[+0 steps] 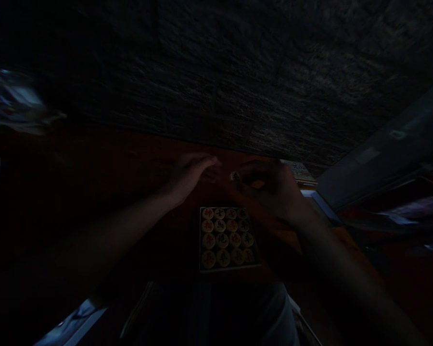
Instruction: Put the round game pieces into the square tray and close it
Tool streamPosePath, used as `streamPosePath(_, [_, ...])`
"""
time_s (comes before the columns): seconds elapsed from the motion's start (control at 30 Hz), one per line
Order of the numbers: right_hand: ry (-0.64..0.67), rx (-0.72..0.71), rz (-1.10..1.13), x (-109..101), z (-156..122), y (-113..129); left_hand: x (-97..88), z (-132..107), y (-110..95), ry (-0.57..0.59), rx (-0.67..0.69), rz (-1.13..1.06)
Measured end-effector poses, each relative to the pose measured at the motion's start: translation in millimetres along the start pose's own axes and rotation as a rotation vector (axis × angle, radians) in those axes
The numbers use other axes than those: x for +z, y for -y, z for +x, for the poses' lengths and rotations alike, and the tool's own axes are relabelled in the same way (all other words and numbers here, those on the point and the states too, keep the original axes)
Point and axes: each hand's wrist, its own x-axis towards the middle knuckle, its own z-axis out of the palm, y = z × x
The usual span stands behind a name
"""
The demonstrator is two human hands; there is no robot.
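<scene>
Between the thumb and fingertips of my right hand [277,187] is a xiangqi piece [235,177] with a dark character on its face. The piece is off the table, beyond the box. My left hand [197,173] hovers to the left of it, thumb side up and fingers loosely stretched, with nothing seen in it. Nearer to me lies a shallow square box [199,240] packed with rows of round pieces, some marked in red and some in black. One piece at its near right corner [248,255] overlaps its neighbour.
The dark reddish-brown table [147,158] meets a rough stone wall [209,86] at the back. A book or stack of paper [299,171] lies at the right by a grey post [386,129]. A pale plastic-looking bundle [18,103] sits at the far left. The light is dim.
</scene>
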Motion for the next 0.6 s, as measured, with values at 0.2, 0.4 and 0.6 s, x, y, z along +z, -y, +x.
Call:
streamPosePath(0.2, [0.018,0.161,0.035,-17,-54,7,3.5,-1,-1,0.008,-0.031,0.040])
streamPosePath(0.4, [0.094,0.189,0.034,-20,-98,26,2.2,2,3,0.012,-0.024,0.048])
streamPosePath(0.6, [0.144,0.117,0.015,-10,-112,28,0.8,4,3,0.021,-0.023,0.055])
